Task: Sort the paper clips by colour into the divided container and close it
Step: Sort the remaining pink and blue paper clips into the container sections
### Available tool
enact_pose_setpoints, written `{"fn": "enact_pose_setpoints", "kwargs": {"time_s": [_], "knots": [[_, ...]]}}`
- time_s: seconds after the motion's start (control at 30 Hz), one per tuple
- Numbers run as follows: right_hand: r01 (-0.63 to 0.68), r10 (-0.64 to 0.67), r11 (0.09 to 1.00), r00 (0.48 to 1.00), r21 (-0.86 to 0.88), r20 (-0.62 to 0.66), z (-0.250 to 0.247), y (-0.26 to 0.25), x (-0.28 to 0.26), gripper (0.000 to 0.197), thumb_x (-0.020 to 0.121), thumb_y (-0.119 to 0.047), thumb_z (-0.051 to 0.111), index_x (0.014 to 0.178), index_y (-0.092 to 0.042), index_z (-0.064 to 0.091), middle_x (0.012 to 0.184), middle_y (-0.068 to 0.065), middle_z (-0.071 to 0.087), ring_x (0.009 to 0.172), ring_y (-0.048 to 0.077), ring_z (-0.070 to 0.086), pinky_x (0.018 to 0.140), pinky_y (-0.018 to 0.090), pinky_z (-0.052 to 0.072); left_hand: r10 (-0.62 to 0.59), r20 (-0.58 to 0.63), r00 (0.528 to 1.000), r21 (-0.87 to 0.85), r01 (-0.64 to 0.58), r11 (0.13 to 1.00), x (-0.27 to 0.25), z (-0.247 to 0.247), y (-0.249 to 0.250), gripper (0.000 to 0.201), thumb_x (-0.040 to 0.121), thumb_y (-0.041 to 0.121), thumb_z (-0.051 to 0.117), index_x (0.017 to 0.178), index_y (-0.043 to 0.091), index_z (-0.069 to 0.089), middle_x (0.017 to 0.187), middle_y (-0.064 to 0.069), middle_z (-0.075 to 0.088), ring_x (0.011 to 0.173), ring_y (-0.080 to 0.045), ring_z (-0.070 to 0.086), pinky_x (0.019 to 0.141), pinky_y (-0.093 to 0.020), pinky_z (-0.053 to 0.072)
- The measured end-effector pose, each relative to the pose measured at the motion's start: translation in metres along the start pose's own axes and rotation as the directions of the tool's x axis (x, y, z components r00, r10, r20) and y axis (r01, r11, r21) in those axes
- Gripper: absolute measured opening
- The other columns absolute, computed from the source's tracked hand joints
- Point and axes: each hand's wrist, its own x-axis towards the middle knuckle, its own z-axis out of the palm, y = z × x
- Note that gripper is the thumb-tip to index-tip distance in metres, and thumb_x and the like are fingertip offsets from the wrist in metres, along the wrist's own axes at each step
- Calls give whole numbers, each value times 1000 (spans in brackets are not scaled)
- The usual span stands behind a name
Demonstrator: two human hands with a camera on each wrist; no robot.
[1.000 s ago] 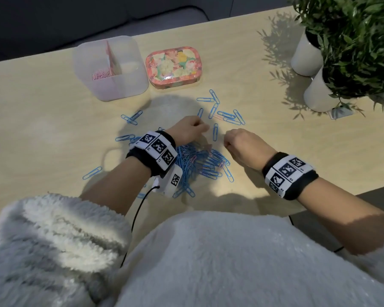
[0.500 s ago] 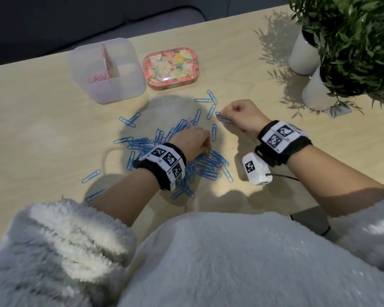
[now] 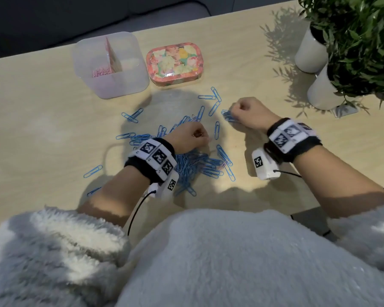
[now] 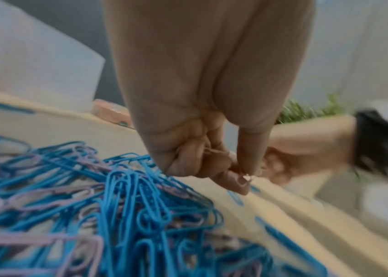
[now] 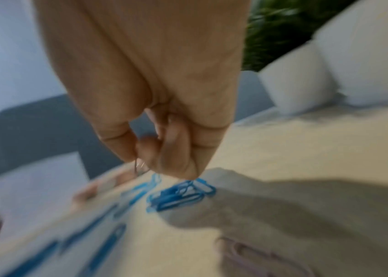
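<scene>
A: Showing the sort in progress: the left hand [image 3: 192, 138], centre of the head view, has its fingers curled in a pinch on a pale pink clip [image 4: 247, 177] above the mixed heap of clips [image 3: 195, 165]. Where is the container?

B: The divided container [image 3: 111, 65] stands open at the upper left of the frame, pink clips [image 3: 101, 72] in its left compartment, the right compartment apparently bare. The floral tin [image 3: 175, 63] sits just beside it.

A: And the right hand [image 3: 249, 111]?

B: Fingers curled together, right of centre, tips over a small blue cluster [image 5: 181, 195] on the desk [image 3: 42, 129]; a thin pale clip [image 5: 138, 166] seems pinched under its thumb, though blur leaves that unsure.

A: What could go wrong?

B: Clips in the heap interlock, so lifting one pink clip may drag a blue one along into the pink compartment. A light pinch may also drop a clip on the way across the desk. Pink clips buried under blue ones could be missed.
</scene>
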Motion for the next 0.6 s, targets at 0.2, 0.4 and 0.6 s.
{"fn": "enact_pose_setpoints", "kwargs": {"time_s": [0.2,0.4,0.6], "knots": [[-195,236,801,972,565,2,-15,34,-38,25,86,2,32,72,-11,48,50,10,48,34,15,41,31,11,22,-146,59,988,-460,156,874,-4,-17,0,19,94,2,43,96,10,61,66,8,63,45,5,56,43,-10,36],[-230,200,958,963,-171,-179,-5,62,-44,37,73,-50,67,73,-14,56,72,4,60,72,25,55,70,32,45,-298,73,952,-644,274,714,-2,-25,3,33,96,29,40,68,16,47,61,1,44,43,-6,45,37,-15,29],[-122,66,972,961,-199,-268,-7,62,-58,24,72,-34,75,88,-20,62,89,4,65,96,29,59,77,34,42,-186,-280,942,-129,155,979,7,-31,-6,32,98,28,39,82,7,58,62,-4,44,51,-12,44,58,-27,34]]}}
